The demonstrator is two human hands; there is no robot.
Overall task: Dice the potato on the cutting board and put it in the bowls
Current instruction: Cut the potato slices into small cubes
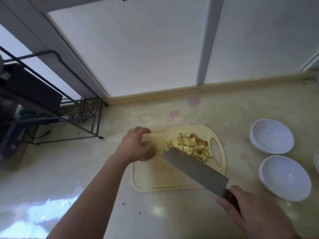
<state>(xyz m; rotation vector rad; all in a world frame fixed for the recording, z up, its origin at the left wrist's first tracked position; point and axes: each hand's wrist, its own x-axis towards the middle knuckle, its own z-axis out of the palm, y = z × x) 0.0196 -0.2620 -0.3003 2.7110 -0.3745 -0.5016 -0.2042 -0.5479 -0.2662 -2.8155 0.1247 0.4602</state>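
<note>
A cream cutting board (155,176) lies on the counter. A pile of diced potato (191,145) sits on its far right part, beside the handle hole. My left hand (136,145) curls over an uncut potato piece (151,150) at the board's left edge. My right hand (259,214) grips the dark handle of a cleaver (195,171), whose broad blade hangs over the board, tip near the dice. Two white bowls stand to the right, one farther (271,136) and one nearer (285,177); both look empty.
A black wire rack (51,100) with dark items stands at the left on the counter. A window and wall ledge (189,90) run along the back. A third white dish edge (317,161) peeks in at the right border.
</note>
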